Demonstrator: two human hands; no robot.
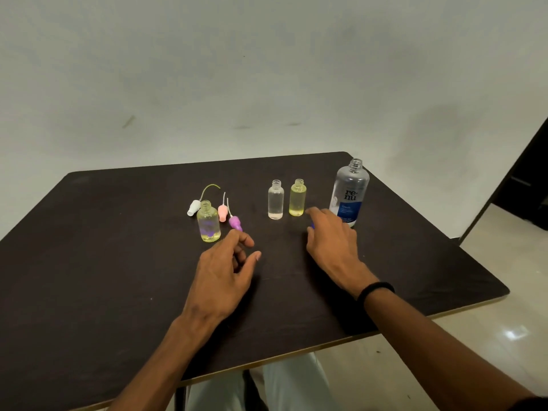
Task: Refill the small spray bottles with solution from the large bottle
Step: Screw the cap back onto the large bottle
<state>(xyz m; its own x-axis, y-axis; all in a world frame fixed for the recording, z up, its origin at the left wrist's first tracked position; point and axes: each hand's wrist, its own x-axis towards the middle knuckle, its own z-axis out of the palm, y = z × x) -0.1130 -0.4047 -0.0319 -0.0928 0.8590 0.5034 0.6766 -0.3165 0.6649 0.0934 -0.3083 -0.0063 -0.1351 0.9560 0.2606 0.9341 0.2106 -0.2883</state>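
On the dark table the large clear bottle with a blue label stands uncapped at the right. Left of it stand two small open bottles, one yellow and one clear. A third small open bottle, yellowish, stands further left and nearer to me. By it lie three spray caps with tubes: white, pink and purple. My left hand hovers just below the purple cap, fingers loosely curled and holding nothing. My right hand is low beside the large bottle and pinches a small blue cap, mostly hidden.
The table's near edge runs close to my legs. Its right corner juts over a pale tiled floor. A plain wall rises behind the far edge. A dark doorway or frame stands at the far right.
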